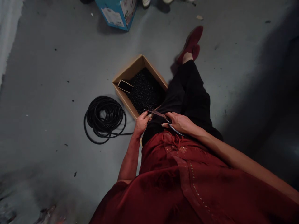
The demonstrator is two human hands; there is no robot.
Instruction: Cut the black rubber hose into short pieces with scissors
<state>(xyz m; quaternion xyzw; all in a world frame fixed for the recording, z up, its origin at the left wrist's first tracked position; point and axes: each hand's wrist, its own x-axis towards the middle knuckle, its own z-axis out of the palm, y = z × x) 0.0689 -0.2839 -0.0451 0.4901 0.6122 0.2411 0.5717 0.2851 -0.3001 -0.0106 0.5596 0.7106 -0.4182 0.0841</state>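
Observation:
Scissors (158, 114) are in my right hand (178, 122), its fingers wrapped round the handles above my lap. Their blades point left, with the tips by my left hand (142, 123). My left hand is closed in a pinch near the box's front corner. A strand from the coil of thin black tubing (118, 115) on the floor runs to my left wrist; the end in my fingers is too dark to make out clearly. Below the blades, an open cardboard box (129, 71) holds a heap of short black pieces (144, 90).
A dark rectangular thing with a pale edge (125, 86) leans inside the box's left side. My crossed legs (187, 84) lie right of the box. A blue carton (113, 14) stands on the grey floor (58, 71) at the back. Small scraps dot the floor.

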